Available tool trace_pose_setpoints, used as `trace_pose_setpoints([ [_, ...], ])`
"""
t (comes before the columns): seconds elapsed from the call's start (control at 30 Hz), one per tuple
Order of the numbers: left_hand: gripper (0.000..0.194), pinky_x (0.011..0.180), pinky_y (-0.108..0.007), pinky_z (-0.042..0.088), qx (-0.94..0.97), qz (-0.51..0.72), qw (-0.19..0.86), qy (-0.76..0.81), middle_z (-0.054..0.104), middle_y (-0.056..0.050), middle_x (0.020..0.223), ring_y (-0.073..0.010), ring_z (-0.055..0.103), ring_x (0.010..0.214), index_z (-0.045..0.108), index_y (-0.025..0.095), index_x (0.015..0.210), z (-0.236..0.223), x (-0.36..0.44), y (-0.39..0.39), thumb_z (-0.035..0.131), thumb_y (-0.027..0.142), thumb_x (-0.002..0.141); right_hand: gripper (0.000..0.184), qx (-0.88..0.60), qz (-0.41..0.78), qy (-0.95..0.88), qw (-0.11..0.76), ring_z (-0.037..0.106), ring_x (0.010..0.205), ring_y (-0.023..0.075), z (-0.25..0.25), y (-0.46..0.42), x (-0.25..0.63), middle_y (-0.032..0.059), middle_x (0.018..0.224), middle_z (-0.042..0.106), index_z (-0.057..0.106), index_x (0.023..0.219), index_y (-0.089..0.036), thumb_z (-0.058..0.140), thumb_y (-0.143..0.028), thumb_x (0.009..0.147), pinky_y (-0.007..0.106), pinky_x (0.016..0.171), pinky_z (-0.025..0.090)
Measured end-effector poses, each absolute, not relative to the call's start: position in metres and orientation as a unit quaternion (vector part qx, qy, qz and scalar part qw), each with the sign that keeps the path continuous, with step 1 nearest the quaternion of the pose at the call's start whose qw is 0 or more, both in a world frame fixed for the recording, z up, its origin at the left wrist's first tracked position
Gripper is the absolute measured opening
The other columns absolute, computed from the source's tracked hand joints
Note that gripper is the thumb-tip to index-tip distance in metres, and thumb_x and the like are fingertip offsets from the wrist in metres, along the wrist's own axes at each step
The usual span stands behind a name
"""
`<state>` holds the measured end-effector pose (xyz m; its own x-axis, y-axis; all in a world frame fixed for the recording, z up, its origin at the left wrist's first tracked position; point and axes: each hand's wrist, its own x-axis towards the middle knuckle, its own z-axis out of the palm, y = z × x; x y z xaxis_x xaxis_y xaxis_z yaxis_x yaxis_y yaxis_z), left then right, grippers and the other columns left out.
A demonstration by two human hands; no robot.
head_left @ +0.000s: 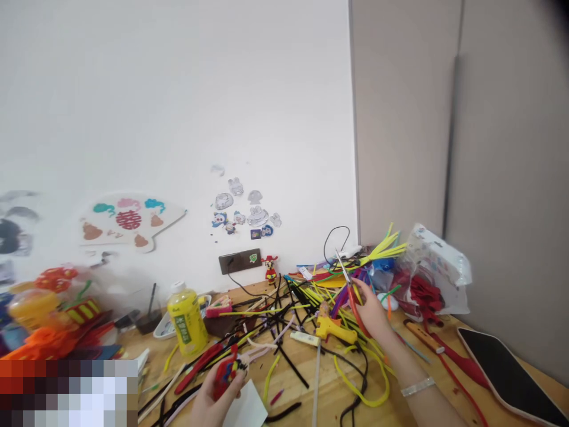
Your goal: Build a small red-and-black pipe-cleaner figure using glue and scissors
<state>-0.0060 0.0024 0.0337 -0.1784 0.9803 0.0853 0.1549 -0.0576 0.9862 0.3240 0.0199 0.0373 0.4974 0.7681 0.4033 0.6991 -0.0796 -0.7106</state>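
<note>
My left hand (216,400) at the bottom of the view holds a small red fuzzy pipe-cleaner figure (227,376) with blue and yellow bits. A white paper card (246,407) lies just beside that hand. My right hand (371,311) grips red-handled scissors (351,290), blades pointing up and away, above a tangled pile of multicoloured pipe cleaners (284,326). A yellow glue gun (335,330) lies on the pile, left of my right hand. A thin bangle (418,386) circles my right wrist.
The wooden table (324,379) is crowded. A yellow drink bottle (187,320) stands left of the pile, and a plastic bag of red material (431,279) sits right. A black tablet (507,373) lies at the right edge. A white wall with stickers rises behind.
</note>
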Motion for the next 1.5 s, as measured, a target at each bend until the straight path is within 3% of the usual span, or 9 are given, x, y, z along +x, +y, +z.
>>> trace_pose_setpoints([
  [0.17, 0.046, 0.067, -0.028, 0.047, 0.478, 0.533, 0.438, 0.543, 0.068, -0.002, 0.077, -0.0208, 0.06, 0.072, 0.061, 0.018, 0.088, 0.034, -0.004, -0.001, 0.074, 0.036, 0.047, 0.042, -0.68, 0.004, -0.586, 0.44, 0.057, 0.092, 0.0242, 0.037, 0.007, 0.266, 0.0057, 0.099, 0.062, 0.052, 0.104, -0.022, 0.059, -0.032, 0.064, 0.032, 0.077, 0.043],
  [0.37, 0.046, 0.061, -0.028, 0.045, 0.477, 0.537, 0.433, 0.544, 0.06, 0.003, 0.055, -0.0163, 0.055, 0.056, 0.059, 0.016, 0.095, 0.031, -0.006, -0.004, 0.071, 0.037, 0.055, 0.042, -0.579, 0.041, -0.73, 0.36, 0.054, 0.09, 0.0238, 0.031, -0.017, 0.215, 0.0065, 0.098, 0.059, 0.053, 0.101, -0.021, 0.065, -0.029, 0.061, 0.033, 0.078, 0.042],
  [0.47, 0.046, 0.061, -0.027, 0.046, 0.479, 0.548, 0.44, 0.526, 0.064, 0.001, 0.064, -0.0167, 0.057, 0.059, 0.059, 0.017, 0.095, 0.03, -0.008, -0.003, 0.072, 0.033, 0.054, 0.042, -0.558, 0.051, -0.761, 0.328, 0.054, 0.094, 0.0238, 0.025, -0.02, 0.206, 0.0067, 0.102, 0.058, 0.055, 0.102, -0.021, 0.065, -0.03, 0.062, 0.032, 0.08, 0.041],
  [0.63, 0.046, 0.074, -0.028, 0.048, 0.485, 0.579, 0.465, 0.461, 0.069, -0.004, 0.087, -0.0217, 0.062, 0.083, 0.059, 0.017, 0.095, 0.028, -0.012, 0.0, 0.072, 0.025, 0.052, 0.041, -0.53, 0.039, -0.801, 0.276, 0.054, 0.09, 0.0228, 0.018, -0.02, 0.205, 0.006, 0.098, 0.058, 0.056, 0.104, -0.022, 0.064, -0.033, 0.065, 0.031, 0.076, 0.041],
  [0.8, 0.046, 0.077, -0.031, 0.049, 0.479, 0.585, 0.473, 0.453, 0.069, -0.007, 0.095, -0.0235, 0.063, 0.087, 0.058, 0.017, 0.097, 0.025, -0.012, 0.002, 0.068, 0.013, 0.051, 0.04, -0.523, 0.001, -0.815, 0.249, 0.053, 0.083, 0.0222, 0.016, -0.019, 0.206, 0.006, 0.094, 0.056, 0.055, 0.105, -0.022, 0.061, -0.032, 0.067, 0.03, 0.069, 0.04],
  [1.03, 0.047, 0.077, -0.032, 0.05, 0.472, 0.591, 0.471, 0.454, 0.069, -0.008, 0.097, -0.0251, 0.063, 0.091, 0.058, 0.017, 0.098, 0.019, -0.014, 0.006, 0.069, 0.015, 0.052, 0.049, -0.527, -0.076, -0.819, 0.215, 0.051, 0.082, 0.0219, 0.017, -0.017, 0.213, 0.0063, 0.092, 0.055, 0.054, 0.108, -0.022, 0.049, -0.011, 0.061, 0.029, 0.067, 0.038],
  [1.5, 0.048, 0.075, -0.03, 0.051, 0.454, 0.617, 0.43, 0.478, 0.067, -0.008, 0.098, -0.0243, 0.063, 0.09, 0.058, 0.018, 0.097, 0.024, -0.015, 0.004, 0.074, 0.031, 0.053, 0.039, -0.522, -0.01, -0.823, 0.225, 0.055, 0.083, 0.0221, 0.021, -0.018, 0.218, 0.0069, 0.094, 0.058, 0.057, 0.105, -0.023, 0.056, -0.02, 0.066, 0.029, 0.068, 0.041],
])
